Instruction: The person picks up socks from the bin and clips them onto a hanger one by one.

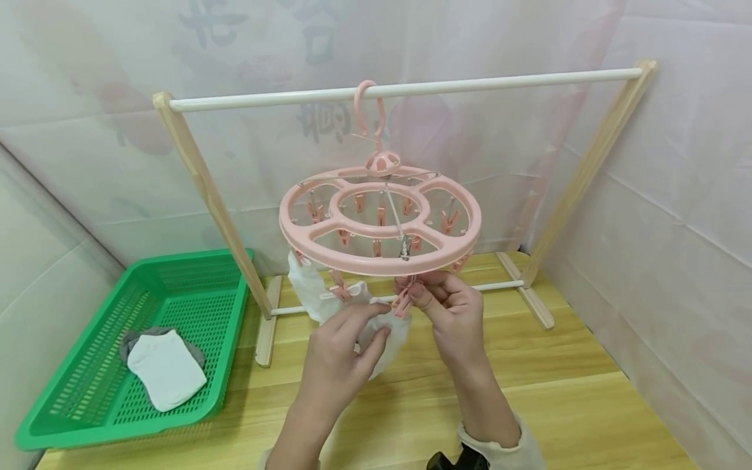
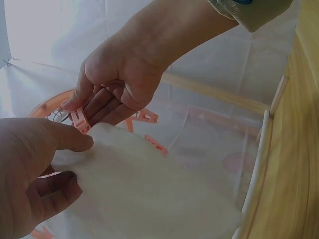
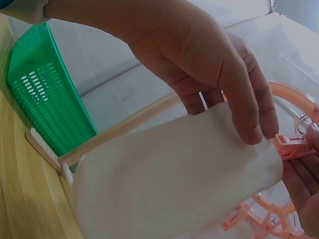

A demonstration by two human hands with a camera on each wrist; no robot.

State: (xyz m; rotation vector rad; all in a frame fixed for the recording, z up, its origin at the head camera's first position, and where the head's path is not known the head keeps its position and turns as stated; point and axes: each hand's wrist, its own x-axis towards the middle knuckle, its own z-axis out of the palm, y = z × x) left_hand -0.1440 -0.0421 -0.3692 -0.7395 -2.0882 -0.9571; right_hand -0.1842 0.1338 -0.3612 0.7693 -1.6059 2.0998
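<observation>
The fingers of the left hand (image 1: 339, 352) are hiding part of the limp white cloth sock (image 3: 169, 174), and its lower end is running out of the frame in the left wrist view. Whether the small pink plastic clip (image 3: 293, 144) is biting the fabric is staying hard to make out. A black object (image 1: 458, 459) is being cut off at the bottom edge of the head view. The round pink plastic hanger (image 1: 376, 265) is hanging by its hook from the white rail (image 1: 499, 83) at the centre, its front rim covering the top of the right hand (image 1: 457, 320). Another white cloth (image 1: 307, 287) is hanging under its left side. At lower left, a green plastic basket (image 1: 123, 429) is sitting on the wood-grain tabletop (image 1: 546, 391), holding a folded white piece (image 1: 167, 372) over a grey one (image 1: 132, 341). Both forearms are reaching up from the bottom; the left grip is pinching the sock's upper edge below the rim, while the right grip is squeezing the clip between thumb and fingers, just beside that edge.
</observation>
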